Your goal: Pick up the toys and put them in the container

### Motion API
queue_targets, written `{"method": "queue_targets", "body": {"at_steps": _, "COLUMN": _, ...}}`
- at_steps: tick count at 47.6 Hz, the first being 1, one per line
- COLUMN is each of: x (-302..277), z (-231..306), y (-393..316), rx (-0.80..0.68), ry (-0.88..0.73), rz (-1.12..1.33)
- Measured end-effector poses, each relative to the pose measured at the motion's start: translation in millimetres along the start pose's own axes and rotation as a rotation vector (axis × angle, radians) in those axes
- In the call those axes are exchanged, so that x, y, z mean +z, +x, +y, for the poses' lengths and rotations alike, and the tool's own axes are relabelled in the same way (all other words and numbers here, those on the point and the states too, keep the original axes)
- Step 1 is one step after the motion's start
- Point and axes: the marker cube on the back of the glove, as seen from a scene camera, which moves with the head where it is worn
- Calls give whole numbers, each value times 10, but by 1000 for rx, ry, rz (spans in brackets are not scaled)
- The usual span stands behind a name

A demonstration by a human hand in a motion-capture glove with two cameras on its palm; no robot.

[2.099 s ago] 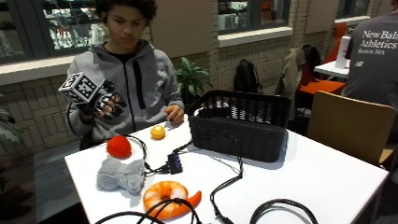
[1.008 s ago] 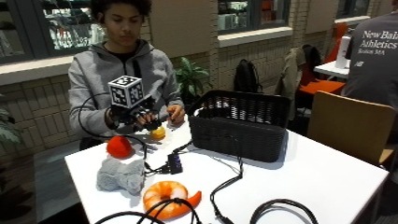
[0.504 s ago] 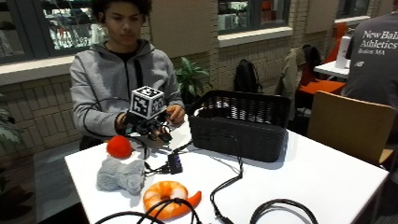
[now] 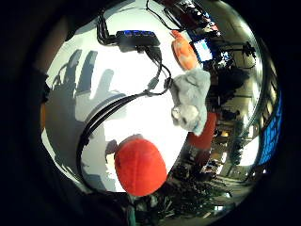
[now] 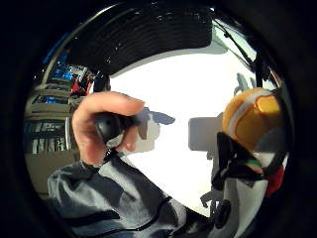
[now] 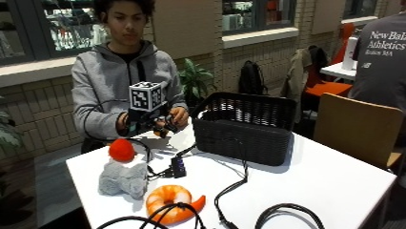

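In the outside view my gloved right hand (image 6: 147, 125) hovers low over the white table (image 6: 329, 176), just in front of the person. It hides the small orange-and-yellow ball (image 5: 250, 119), which sits close against the palm's thumb side. The hand's shadow on the table shows spread fingers. A red ball (image 6: 122, 149) rests atop a grey plush toy (image 6: 124, 177), and an orange curled plush (image 6: 168, 200) lies nearer the front edge. The black basket (image 6: 244, 129) stands to the right of the hand.
A black USB hub (image 6: 178, 167) and several black cables cross the table between the toys and the basket. The person's bare left hand (image 6: 179, 116) holds a small black object beside the gloved hand. An orange chair (image 6: 355, 129) stands at the right.
My gloved hand has come down from shoulder height to the table and now sits over the orange-and-yellow ball. The other toys and the basket have not moved.
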Motion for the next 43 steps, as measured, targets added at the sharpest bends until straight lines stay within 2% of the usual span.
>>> {"method": "queue_targets", "body": {"at_steps": 14, "x": -641, "z": -95, "y": 110, "rx": -6, "ry": 132, "rz": -35}}
{"method": "queue_targets", "body": {"at_steps": 24, "x": -1247, "z": -700, "y": -166, "rx": -93, "ry": 173, "rz": -44}}
{"method": "queue_targets", "body": {"at_steps": 27, "x": -1322, "z": -970, "y": -311, "rx": -115, "ry": 147, "rz": -45}}
{"method": "queue_targets", "body": {"at_steps": 34, "x": -1327, "z": -1525, "y": -448, "rx": -50, "ry": 81, "rz": -2}}
{"method": "queue_targets", "body": {"at_steps": 37, "x": -1320, "z": -1600, "y": -434, "rx": -26, "ry": 59, "rz": 12}}
{"method": "queue_targets", "body": {"at_steps": 43, "x": -1396, "z": -1453, "y": -247, "rx": -40, "ry": 124, "rz": -9}}
